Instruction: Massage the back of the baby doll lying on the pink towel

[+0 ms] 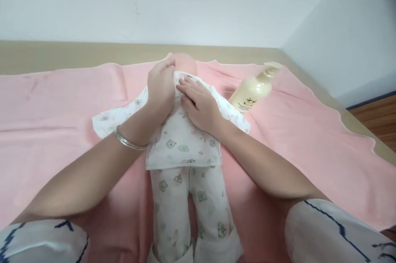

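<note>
A baby doll [185, 62] lies on its back on a pink towel [55, 102], dressed in a white printed top [182, 143] and matching trousers [185, 205]. My left hand [161, 88] is curled over the collar of the top near the doll's neck, fingers closed on the fabric. My right hand [199, 104] lies flat on the doll's chest, fingers stretched toward the collar. A silver bangle [128, 142] sits on my left wrist.
A cream pump bottle [255, 90] lies tilted on the towel, right of the doll's shoulder. The towel covers a beige surface [62, 53] that meets a white wall. Wooden floor [379, 120] shows at the far right. My knees in patterned fabric fill the lower corners.
</note>
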Available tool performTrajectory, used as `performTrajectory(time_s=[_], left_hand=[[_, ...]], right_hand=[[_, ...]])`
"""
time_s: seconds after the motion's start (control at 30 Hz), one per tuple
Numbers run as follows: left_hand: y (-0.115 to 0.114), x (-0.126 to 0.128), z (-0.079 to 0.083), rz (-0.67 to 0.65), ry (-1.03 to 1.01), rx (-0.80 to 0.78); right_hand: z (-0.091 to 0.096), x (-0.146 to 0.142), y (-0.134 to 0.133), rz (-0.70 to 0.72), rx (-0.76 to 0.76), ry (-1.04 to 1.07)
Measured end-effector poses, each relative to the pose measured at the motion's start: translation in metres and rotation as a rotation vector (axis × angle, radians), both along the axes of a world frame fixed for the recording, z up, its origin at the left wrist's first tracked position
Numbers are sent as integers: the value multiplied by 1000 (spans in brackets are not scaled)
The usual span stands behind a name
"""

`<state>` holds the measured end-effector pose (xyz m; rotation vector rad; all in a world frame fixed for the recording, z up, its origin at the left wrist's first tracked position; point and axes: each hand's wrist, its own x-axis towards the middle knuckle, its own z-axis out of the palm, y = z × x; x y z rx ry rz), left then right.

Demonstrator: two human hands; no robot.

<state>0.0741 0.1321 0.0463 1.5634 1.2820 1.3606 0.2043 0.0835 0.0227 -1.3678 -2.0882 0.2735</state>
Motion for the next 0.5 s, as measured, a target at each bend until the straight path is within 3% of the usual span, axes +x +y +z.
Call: performTrajectory(time_s=[0.1,0.17,0.27,0.4,0.5], left_hand=[[-3,4,-8,54,-186,-92],[-10,5,-8,54,-188,-67],[-21,-1,-13,34,-46,13],[-31,-18,-30,-98,285,282],[-36,-32,-41,-141,382,358]], right_hand=[[-7,5,11,-60,-31,13],[-7,6,12,-78,-40,-2],[-6,2,9,-97,-34,-55],[-7,-5,6,-168,-50,-117],[-4,-5,6,-194,-64,-156]])
